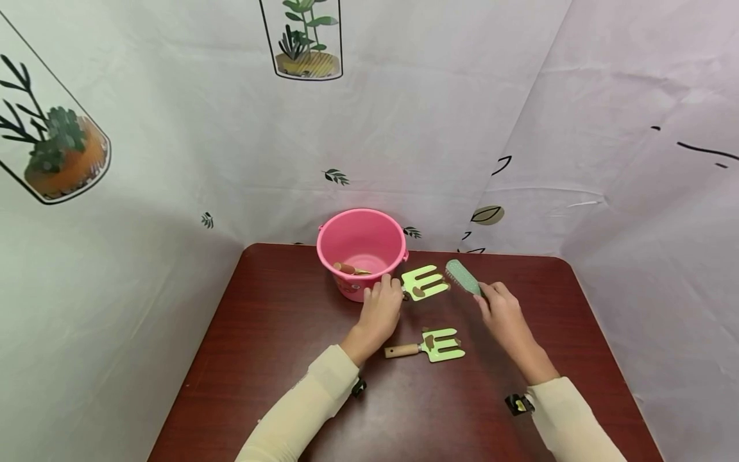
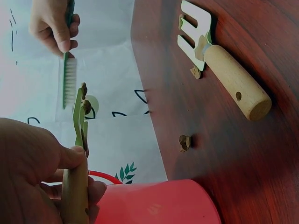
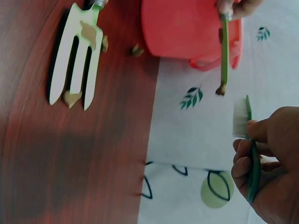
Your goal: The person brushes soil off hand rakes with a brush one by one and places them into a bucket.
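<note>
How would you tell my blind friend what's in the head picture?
A person's left hand holds a green garden fork with brown bits on it, the right hand a green brush. On the table, a second fork lies nearer; beyond stands a pink bucket, a brown-handled tool inside.

Left hand [image 2: 30,161], lower left: grips wooden handle of green-tined fork [image 2: 75,182], tines pointing up, brown bits [image 2: 86,106] stuck on. Right hand [image 2: 52,23], upper left: holds green brush [image 2: 69,81], pale bristles facing fork side. Second fork [image 2: 223,64], upper right, lying on dark red table [image 2: 243,172], brown bits on it too. Loose brown lump [image 2: 185,143] right of center. Pink-red bucket [image 2: 161,205], bottom center. Leaf-print white cloth [image 2: 133,158] behind.
</note>
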Demonstrator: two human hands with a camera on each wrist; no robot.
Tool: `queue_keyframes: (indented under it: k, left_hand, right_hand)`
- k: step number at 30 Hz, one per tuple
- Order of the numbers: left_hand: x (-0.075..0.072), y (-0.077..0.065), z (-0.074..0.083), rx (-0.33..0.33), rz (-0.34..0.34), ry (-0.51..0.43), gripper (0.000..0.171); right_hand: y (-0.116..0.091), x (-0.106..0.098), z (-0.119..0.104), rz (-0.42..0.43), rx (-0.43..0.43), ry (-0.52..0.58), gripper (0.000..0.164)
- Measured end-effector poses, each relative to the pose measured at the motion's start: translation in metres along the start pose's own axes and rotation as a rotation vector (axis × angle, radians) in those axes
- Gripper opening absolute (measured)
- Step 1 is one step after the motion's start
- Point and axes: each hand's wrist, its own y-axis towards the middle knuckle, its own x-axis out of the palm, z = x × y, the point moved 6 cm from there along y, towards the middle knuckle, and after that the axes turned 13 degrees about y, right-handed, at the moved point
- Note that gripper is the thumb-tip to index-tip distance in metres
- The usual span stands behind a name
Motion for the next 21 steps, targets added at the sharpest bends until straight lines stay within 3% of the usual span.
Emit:
queue_keyframes:
  k: [9, 21]
  left_hand:
    - [-0.004, 0.003, 0.0, 0.009, 0.041, 0.01, 0.019]
    - [-0.003, 0.006, 0.003, 0.011, 0.019, 0.021, 0.02]
  right_hand:
    - [0.003, 0.014, -0.032, -0.089, -0.047, 0.048, 0.028]
    - [-0.001, 0.037, -0.053, -0.209, -0.076, 0.045, 0.029]
